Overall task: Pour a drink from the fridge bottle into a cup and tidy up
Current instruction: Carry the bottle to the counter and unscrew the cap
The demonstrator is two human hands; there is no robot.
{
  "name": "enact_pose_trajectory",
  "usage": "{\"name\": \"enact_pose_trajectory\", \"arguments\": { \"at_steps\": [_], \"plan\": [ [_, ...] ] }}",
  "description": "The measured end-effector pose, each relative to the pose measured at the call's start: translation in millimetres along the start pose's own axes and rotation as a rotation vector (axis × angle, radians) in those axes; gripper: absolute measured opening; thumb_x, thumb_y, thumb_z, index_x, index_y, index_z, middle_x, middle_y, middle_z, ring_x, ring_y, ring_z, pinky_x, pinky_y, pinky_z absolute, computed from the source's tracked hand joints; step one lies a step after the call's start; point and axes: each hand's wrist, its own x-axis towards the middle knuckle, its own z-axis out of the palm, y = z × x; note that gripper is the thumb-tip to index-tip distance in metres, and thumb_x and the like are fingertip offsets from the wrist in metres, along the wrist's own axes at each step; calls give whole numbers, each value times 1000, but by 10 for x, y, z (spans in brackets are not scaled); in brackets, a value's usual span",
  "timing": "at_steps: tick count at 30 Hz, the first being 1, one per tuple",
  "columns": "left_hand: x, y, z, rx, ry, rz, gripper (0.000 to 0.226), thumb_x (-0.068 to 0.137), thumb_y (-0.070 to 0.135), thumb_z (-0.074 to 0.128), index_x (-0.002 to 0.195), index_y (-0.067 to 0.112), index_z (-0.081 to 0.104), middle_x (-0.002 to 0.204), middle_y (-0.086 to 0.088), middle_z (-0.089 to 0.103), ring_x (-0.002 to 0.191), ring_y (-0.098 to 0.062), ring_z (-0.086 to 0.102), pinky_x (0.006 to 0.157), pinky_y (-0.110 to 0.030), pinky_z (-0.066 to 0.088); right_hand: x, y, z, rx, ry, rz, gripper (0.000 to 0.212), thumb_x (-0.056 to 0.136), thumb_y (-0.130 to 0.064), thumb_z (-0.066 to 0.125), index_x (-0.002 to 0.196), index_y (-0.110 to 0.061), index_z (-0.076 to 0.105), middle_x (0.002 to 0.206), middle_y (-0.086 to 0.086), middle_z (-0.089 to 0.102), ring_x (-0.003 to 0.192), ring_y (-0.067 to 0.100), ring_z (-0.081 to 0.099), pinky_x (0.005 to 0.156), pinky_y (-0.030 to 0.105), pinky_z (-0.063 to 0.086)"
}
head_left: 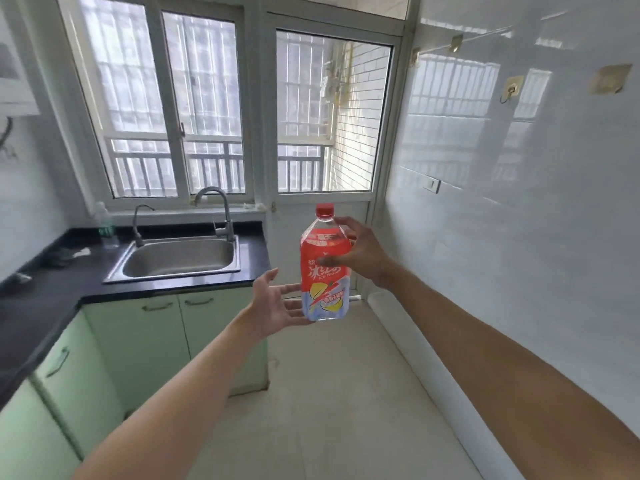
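Head view: ice tea bottle (325,268) upright mid-air, red cap (324,209) at 12 o'clock, contents hard to judge. Right hand (360,252) wraps its upper body from 3 o'clock; left hand (277,303) open, cupped near the base, fingertips partly hidden.

Red-label bottle (325,268), green cabinets (138,337)

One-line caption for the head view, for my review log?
Right hand grips an upright, capped ice tea bottle in a kitchen while the open left hand reaches toward its base.
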Motion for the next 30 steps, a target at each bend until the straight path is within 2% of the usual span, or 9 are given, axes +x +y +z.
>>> {"name": "enact_pose_trajectory", "arguments": {
  "at_steps": [4, 9, 13, 16, 19, 21, 26, 30],
  "plan": [
    [-60, 142, -337, -33, 121, 63, 61, 94, 51, 36, 121, -2, 52, 112, -30, 63, 97, -46, 65, 83, -56, 53, 355, 40, 345, 40, -104, -65, 75, 69, -5, 87, 134, -10, 50, 117, 8, 64, 91, 9, 66, 62, 15, 55],
    [-273, 265, -768, -97, 234, 146, 61, 95, 50, 37, 123, -2, 52, 119, -32, 60, 108, -48, 61, 93, -60, 49, 669, -38, 832, 105, -236, -125, 71, 68, -3, 86, 130, -11, 53, 112, 2, 64, 93, 9, 65, 62, 15, 55],
    [-562, 313, -1111, -188, 360, 218, 60, 95, 51, 36, 124, 0, 50, 128, -33, 55, 113, -50, 58, 91, -61, 50, 835, -142, 1305, 153, -345, -180, 71, 66, -6, 88, 128, -14, 55, 112, 3, 67, 96, 12, 67, 73, 23, 59],
    [-869, 316, -1379, -230, 455, 263, 58, 96, 49, 35, 122, 0, 51, 122, -32, 56, 107, -48, 60, 89, -60, 51, 881, -277, 1727, 195, -456, -195, 76, 65, -6, 90, 131, -16, 54, 113, 5, 68, 97, 15, 69, 75, 30, 60],
    [-1216, 303, -1669, -290, 548, 305, 56, 97, 49, 35, 117, -1, 52, 112, -30, 59, 98, -46, 63, 82, -59, 52, 845, -479, 2153, 236, -556, -216, 74, 67, -3, 87, 132, -15, 53, 111, 2, 67, 91, 10, 69, 66, 21, 57],
    [-1471, 287, -1875, -321, 599, 330, 59, 97, 50, 35, 119, -2, 52, 111, -30, 60, 96, -45, 64, 80, -59, 53, 791, -622, 2446, 261, -619, -227, 72, 68, -1, 86, 131, -14, 53, 108, 1, 67, 89, 9, 69, 64, 20, 57],
    [-2073, 201, -2379, -385, 699, 392, 64, 95, 53, 36, 123, -2, 52, 119, -31, 58, 102, -46, 63, 89, -62, 50, 593, -972, 3157, 312, -748, -270, 70, 67, -1, 86, 126, -19, 54, 111, 2, 67, 96, 17, 70, 75, 32, 60],
    [-2526, 148, -2717, -426, 754, 430, 69, 94, 56, 37, 125, -4, 54, 130, -33, 57, 110, -48, 61, 97, -64, 46, 415, -1270, 3636, 339, -829, -282, 71, 68, 1, 85, 129, -16, 53, 108, -1, 68, 89, 12, 71, 69, 23, 59]
  ]
}}
